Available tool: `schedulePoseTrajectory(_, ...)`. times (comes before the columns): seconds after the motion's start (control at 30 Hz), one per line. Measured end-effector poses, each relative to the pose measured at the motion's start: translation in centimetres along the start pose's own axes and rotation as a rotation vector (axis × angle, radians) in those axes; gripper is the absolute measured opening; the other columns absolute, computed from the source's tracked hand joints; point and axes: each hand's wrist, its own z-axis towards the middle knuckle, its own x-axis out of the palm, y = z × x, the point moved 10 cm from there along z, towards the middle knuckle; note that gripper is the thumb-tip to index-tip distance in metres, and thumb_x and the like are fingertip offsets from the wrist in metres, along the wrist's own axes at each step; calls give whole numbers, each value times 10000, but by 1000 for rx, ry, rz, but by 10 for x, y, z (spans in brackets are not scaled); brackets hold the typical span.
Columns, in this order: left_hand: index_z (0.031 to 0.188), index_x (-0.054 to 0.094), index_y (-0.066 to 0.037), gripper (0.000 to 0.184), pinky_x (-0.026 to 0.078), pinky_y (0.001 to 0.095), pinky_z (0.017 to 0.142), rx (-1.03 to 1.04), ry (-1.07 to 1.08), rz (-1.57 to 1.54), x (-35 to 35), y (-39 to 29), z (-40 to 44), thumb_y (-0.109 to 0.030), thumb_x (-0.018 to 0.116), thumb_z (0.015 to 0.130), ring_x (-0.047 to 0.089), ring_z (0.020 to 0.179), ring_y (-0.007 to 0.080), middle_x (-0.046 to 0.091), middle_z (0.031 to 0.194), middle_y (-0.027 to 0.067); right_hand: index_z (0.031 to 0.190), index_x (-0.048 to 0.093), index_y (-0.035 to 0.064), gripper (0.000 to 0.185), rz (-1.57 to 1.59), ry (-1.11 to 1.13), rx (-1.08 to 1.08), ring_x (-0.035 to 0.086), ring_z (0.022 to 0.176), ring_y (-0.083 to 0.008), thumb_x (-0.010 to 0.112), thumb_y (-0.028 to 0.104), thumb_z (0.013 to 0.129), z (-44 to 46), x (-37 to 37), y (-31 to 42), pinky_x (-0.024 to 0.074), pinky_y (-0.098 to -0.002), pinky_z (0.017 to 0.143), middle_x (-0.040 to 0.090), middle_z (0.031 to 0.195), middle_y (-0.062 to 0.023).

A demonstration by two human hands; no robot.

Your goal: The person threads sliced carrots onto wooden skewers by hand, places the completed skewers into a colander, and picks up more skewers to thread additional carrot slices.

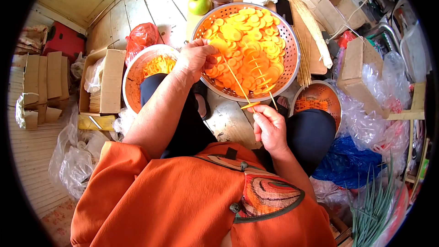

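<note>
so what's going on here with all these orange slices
A seated person is apparently threading slices onto sticks. The right hand grips a thin wooden skewer near its lower end, by one threaded slice; the left hand holds a round orange slice at its upper end. Below is a perforated metal colander full of slices, with a second, partly filled skewer across them.

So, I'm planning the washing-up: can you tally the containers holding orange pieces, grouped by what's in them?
Round slices: 1, the big colander
Shreds: 2, the smaller left container and the smaller right container
Total: 3
</note>
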Motion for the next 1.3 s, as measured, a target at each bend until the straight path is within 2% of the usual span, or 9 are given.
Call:
schedulePoseTrajectory(0.1, 879, 550, -51, 133, 462, 227, 417, 23, -15, 46, 0, -2, -2, -9, 619, 773, 545, 478, 112, 593, 670, 46, 1021, 591, -42, 221, -9, -2, 8, 386, 377, -60, 503, 116, 893, 0, 0, 0, 314, -192, 374, 481, 525, -13)
schedulePoseTrajectory(0.2, 862, 551, -50, 115, 455, 215, 455, 179, -16, 212, 2, -12, -1, -9, 619, 779, 542, 509, 94, 579, 653, 27, 1020, 594, -36, 220, -27, -2, 29, 388, 381, -58, 505, 121, 895, 0, -1, -2, 317, -193, 377, 479, 525, -10)
schedulePoseTrajectory(0.27, 832, 558, -47, 84, 441, 199, 498, 476, -50, 581, 9, -31, -6, -30, 628, 788, 532, 548, 68, 568, 655, 1, 1020, 594, -37, 221, -34, -3, 29, 388, 382, -58, 505, 123, 897, 0, -2, -3, 318, -194, 378, 477, 524, -10)
schedulePoseTrajectory(0.37, 834, 588, -34, 76, 467, 217, 614, 399, -5, 623, 19, -27, -14, -48, 618, 766, 567, 649, 95, 614, 732, 25, 1018, 591, -42, 220, -39, -7, 17, 385, 382, -58, 503, 123, 902, -1, -3, -3, 318, -195, 380, 475, 523, -10)
schedulePoseTrajectory(0.53, 870, 577, -53, 123, 456, 191, 513, 167, 307, 601, 60, 11, -40, -67, 671, 792, 560, 564, 46, 588, 715, -15, 1016, 582, -50, 216, -29, -22, -42, 376, 376, -61, 495, 118, 913, 2, -4, -1, 313, -195, 380, 471, 516, -13)
schedulePoseTrajectory(0.83, 929, 582, -18, 166, 490, 195, 632, 34, 602, 549, 88, 47, -65, -13, 666, 785, 582, 689, 57, 613, 810, 1, 1028, 584, -40, 205, 84, -99, -7, 397, 404, -50, 500, 115, 924, 7, -8, -8, 328, -188, 374, 486, 567, -10)
schedulePoseTrajectory(0.9, 949, 596, -1, 223, 501, 229, 686, 62, 602, 571, 88, 51, -63, -48, 683, 750, 601, 723, 100, 635, 808, 44, 1022, 574, -57, 191, 96, -88, 13, 398, 416, -52, 498, 72, 904, 8, -8, -11, 317, -194, 353, 591, 784, -58)
schedulePoseTrajectory(1.17, 928, 602, -26, 173, 468, 188, 637, 154, 593, 620, 87, 30, -62, -5, 674, 771, 572, 707, 48, 613, 819, -7, 1027, 577, -54, 196, 115, -102, 5, 397, 405, -55, 504, 81, 905, 12, -7, -7, 315, -194, 350, 583, 762, -52)
schedulePoseTrajectory(1.3, 924, 612, -34, 180, 461, 199, 633, 206, 428, 555, 65, -10, -38, 5, 671, 758, 558, 681, 62, 608, 799, -11, 1015, 586, -51, 193, 144, -113, -19, 385, 389, -57, 512, 89, 906, 12, -12, -5, 311, -196, 347, 573, 710, -42)
